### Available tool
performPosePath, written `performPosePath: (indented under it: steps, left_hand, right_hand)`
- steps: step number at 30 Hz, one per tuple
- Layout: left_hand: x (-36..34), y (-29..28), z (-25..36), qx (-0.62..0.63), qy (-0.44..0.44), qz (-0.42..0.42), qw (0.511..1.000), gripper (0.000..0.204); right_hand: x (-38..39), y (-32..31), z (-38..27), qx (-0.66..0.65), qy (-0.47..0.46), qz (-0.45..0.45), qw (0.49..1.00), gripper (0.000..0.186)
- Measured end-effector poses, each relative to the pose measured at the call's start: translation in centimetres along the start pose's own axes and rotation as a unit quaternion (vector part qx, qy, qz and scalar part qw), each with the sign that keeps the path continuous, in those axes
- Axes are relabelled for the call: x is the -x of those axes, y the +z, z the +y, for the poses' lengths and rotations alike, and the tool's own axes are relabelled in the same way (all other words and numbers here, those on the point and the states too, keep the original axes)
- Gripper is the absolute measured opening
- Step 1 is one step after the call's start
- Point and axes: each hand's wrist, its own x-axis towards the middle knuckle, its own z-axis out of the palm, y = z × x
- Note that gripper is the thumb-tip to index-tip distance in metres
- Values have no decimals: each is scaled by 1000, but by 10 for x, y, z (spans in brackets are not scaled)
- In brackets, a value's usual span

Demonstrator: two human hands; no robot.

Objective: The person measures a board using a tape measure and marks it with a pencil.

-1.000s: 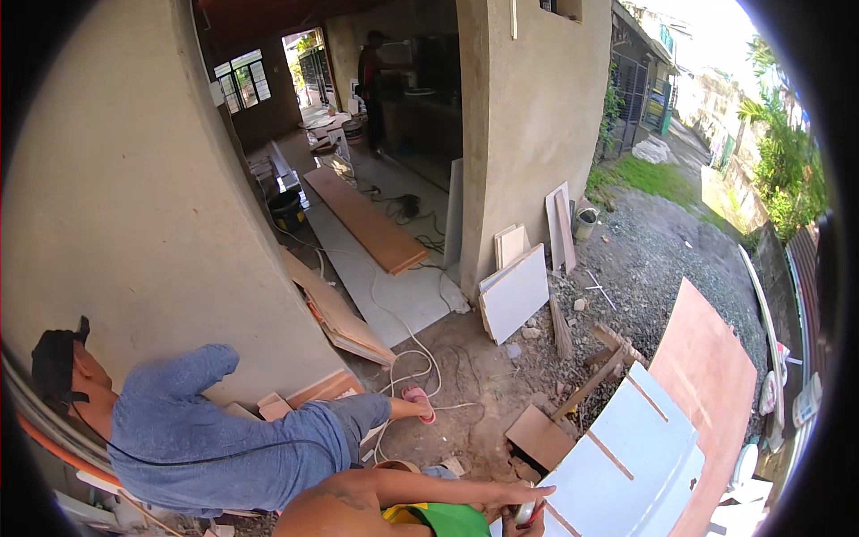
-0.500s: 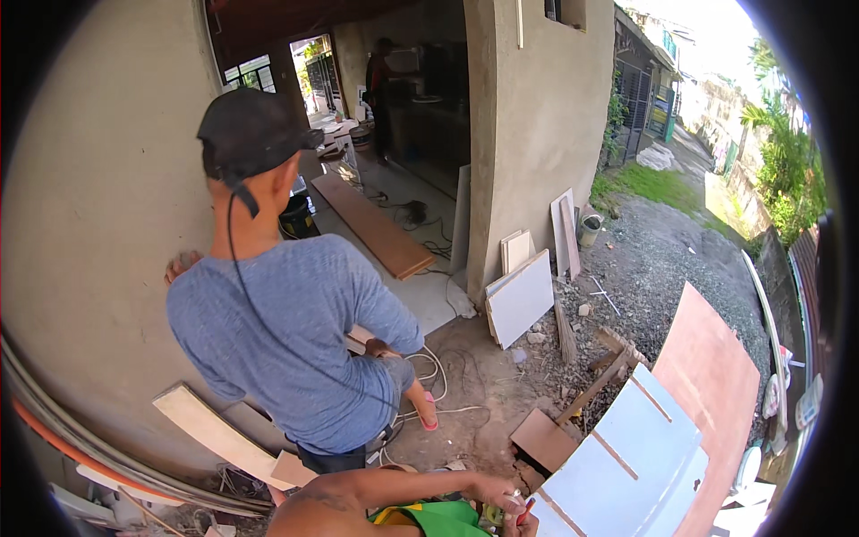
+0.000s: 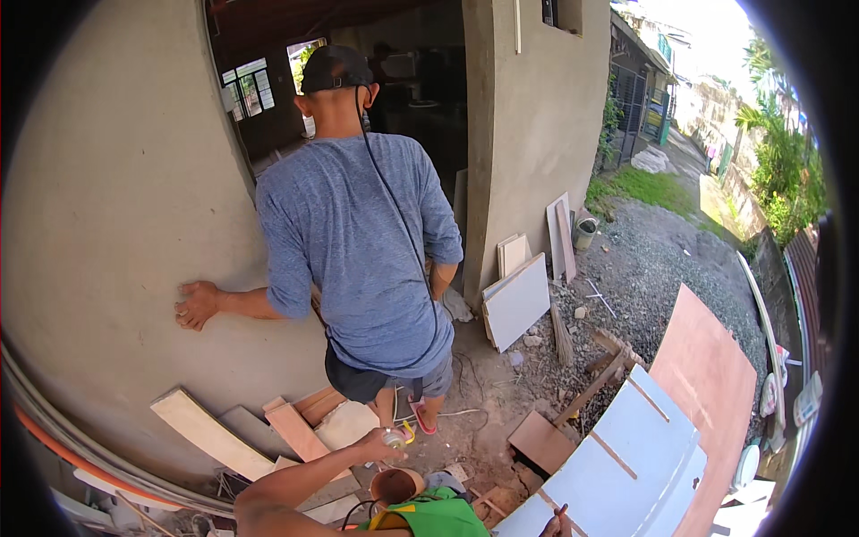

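Observation:
My left hand [image 3: 379,445], on an arm reaching in from the lower left, is closed around a small pale round object [image 3: 394,438], its kind unclear. Just below that hand is a brown round-mouthed container [image 3: 397,485]. Green and yellow cloth [image 3: 438,516] lies between my arms at the lower edge. Over the near edge of a light-blue panel [image 3: 617,474] is my right hand [image 3: 557,526], largely cut off by the picture's edge. Its fingers look closed, and something thin and dark sticks up from them.
A co-worker in a blue shirt [image 3: 358,242] stands ahead at the doorway, a hand [image 3: 197,304] against the wall. Boards [image 3: 215,434] lie along the wall at left. A plywood sheet [image 3: 707,385] extends beyond the blue panel. White panels [image 3: 517,302] lean by the doorpost.
The co-worker has straightened and shifted right, and their left arm now reaches out to the wall. My left hand has moved left, away from my right, which has moved slightly right.

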Motion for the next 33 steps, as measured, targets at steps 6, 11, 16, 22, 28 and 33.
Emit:
performPosePath:
  steps: [6,11,16,22,28,33]
  left_hand:
    - [28,14,-43,-130,84,144,977,62]
    - [41,26,-21,-256,126,145,947,57]
    - [53,18,-37,-286,193,120,931,54]
    - [53,16,-53,-266,149,178,936,56]
    - [52,16,-44,-158,90,216,959,55]
    - [19,13,-54,-156,61,209,964,46]
  right_hand:
    - [11,10,14,-75,89,10,993,17]
    - [-1,12,-35,-238,207,83,945,17]
    - [-31,17,-46,-346,241,155,894,18]
    - [-49,-5,-53,-426,208,181,862,13]
    - [-54,23,-49,-420,225,131,870,14]
    - [-34,25,-58,-414,262,150,859,16]
